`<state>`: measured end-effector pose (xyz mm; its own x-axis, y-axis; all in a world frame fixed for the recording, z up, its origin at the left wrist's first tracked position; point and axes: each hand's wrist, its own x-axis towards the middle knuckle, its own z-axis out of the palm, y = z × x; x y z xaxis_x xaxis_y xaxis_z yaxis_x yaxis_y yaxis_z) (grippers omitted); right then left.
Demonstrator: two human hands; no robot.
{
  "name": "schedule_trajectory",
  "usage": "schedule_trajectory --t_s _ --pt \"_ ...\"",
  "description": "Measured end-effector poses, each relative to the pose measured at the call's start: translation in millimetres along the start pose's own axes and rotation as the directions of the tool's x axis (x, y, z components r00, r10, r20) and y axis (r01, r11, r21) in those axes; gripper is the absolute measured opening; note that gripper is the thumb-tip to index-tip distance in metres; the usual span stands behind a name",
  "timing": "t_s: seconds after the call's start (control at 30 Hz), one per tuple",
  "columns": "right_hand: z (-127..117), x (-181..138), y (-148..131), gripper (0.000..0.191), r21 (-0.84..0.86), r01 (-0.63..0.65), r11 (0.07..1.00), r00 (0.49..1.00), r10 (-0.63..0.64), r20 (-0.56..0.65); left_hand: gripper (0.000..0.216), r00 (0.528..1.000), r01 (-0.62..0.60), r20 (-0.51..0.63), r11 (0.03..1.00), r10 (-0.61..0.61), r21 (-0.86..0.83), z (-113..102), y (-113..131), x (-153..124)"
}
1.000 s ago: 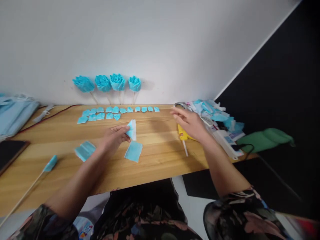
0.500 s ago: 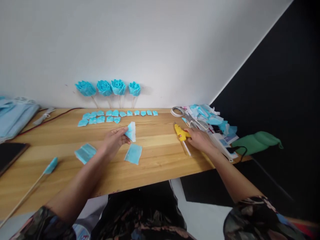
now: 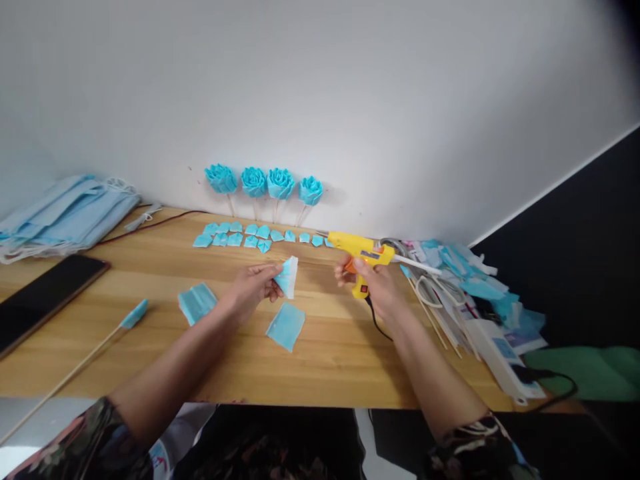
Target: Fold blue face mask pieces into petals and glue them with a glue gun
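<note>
Between the thumb and fingers of my left hand (image 3: 255, 283) is a folded piece of blue mask fabric (image 3: 287, 277) with a white edge. My right hand (image 3: 373, 280) grips a yellow hot glue gun (image 3: 357, 247) by its handle, fingers by the orange trigger. The gun is raised, its nozzle toward the left, a white glue stick (image 3: 417, 265) jutting from its back. Just below my left hand lies a flat blue fabric square (image 3: 287, 327); another blue square (image 3: 197, 303) is partly behind my left forearm. A stick with a blue tip (image 3: 134, 314) lies at the left.
Several blue fabric roses (image 3: 254, 181) on sticks lean against the wall. Rows of folded blue petals (image 3: 235, 239) lie before them. A phone (image 3: 53, 297) and stacked masks (image 3: 65, 213) are left. Scissors (image 3: 440, 291), fabric scraps (image 3: 480, 273) and a power strip (image 3: 503, 360) are right.
My right hand has lifted the glue gun off the table and turned its nozzle to the left. My left hand still holds the folded piece. The camera view has swung left.
</note>
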<state>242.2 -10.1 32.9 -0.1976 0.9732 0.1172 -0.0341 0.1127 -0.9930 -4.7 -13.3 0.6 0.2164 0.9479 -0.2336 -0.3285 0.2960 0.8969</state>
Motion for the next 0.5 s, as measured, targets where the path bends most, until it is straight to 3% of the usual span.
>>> schedule_trajectory --t_s 0.2,0.5 --pt "3 -6 31 0.047 0.048 -0.064 0.997 0.997 0.061 0.052 0.04 1.0 0.015 -0.005 0.999 -0.015 0.037 1 0 1" --pt "9 -11 26 0.047 -0.113 -0.062 0.992 0.996 0.069 0.059 0.036 0.999 0.03 -0.029 0.999 -0.029 0.027 0 -1 0"
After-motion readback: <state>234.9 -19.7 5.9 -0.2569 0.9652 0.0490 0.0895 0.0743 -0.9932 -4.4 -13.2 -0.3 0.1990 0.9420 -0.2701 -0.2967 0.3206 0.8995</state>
